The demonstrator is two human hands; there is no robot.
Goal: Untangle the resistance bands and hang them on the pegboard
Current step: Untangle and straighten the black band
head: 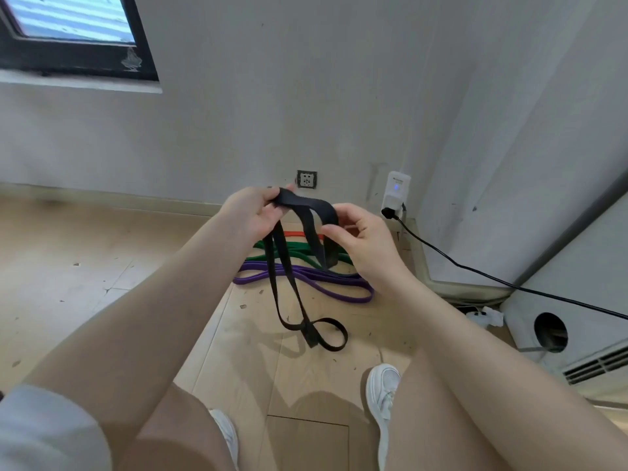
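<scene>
A black resistance band (289, 294) hangs twisted from both hands, its lower loop resting on the wooden floor. My left hand (253, 215) grips the band's top end. My right hand (362, 239) pinches the band a little to the right of that. On the floor behind lie a purple band (326, 287), a green band (292, 249) and an orange band (297, 234), overlapping each other. No pegboard is in view.
A wall socket (307, 179) and a white plugged-in device (396, 193) with a black cable (475, 271) sit on the far wall. A white cabinet with a round hole (550, 331) stands at right. My white shoes (384, 396) are below.
</scene>
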